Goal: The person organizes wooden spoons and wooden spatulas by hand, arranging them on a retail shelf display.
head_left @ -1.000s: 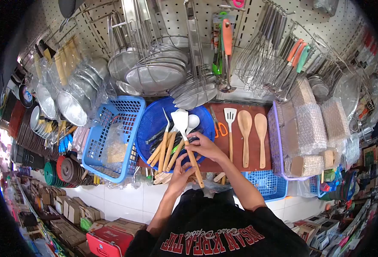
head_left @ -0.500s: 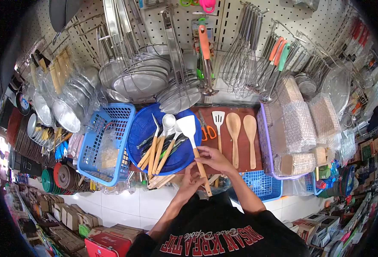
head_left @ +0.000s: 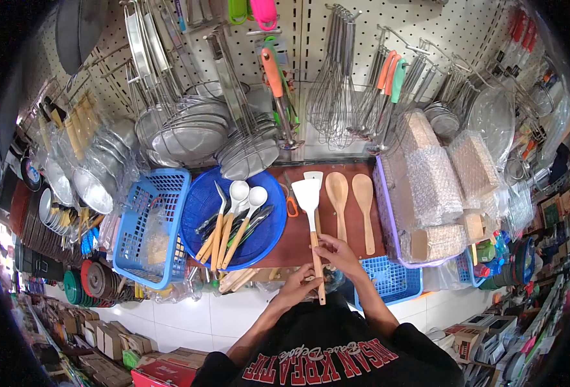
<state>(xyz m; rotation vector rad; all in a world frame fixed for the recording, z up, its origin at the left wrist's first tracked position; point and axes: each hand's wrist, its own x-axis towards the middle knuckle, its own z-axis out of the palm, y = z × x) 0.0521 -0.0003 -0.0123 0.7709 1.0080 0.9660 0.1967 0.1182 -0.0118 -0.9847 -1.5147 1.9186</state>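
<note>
A white-headed spatula [head_left: 307, 193] with a wooden handle stands in front of me, its head pointing away over the brown tabletop. My right hand [head_left: 340, 255] grips the upper part of the handle. Lower down, near its end, the fingers of my left hand [head_left: 298, 287] are closed on the same handle. The spatula's head partly covers a white slotted turner [head_left: 313, 175]. Just right of it lie two wooden spoons [head_left: 338, 197]. To the left, a round blue basket [head_left: 269, 242] holds white ladles [head_left: 238, 191] with wooden handles and several dark-wrapped utensils.
A blue rectangular basket [head_left: 176, 226] stands on the left, a purple basket [head_left: 388, 222] of bubble-wrapped boxes on the right. Orange-handled scissors [head_left: 292, 207] lie behind the spatula. Strainers [head_left: 191, 135] and whisks [head_left: 333, 106] hang above. Another blue basket [head_left: 391, 274] sits lower right.
The spatula has swung from a slant over the blue basket's edge to nearly upright in view, away from the basket. Both hands have shifted right with it. The view has turned slightly.
</note>
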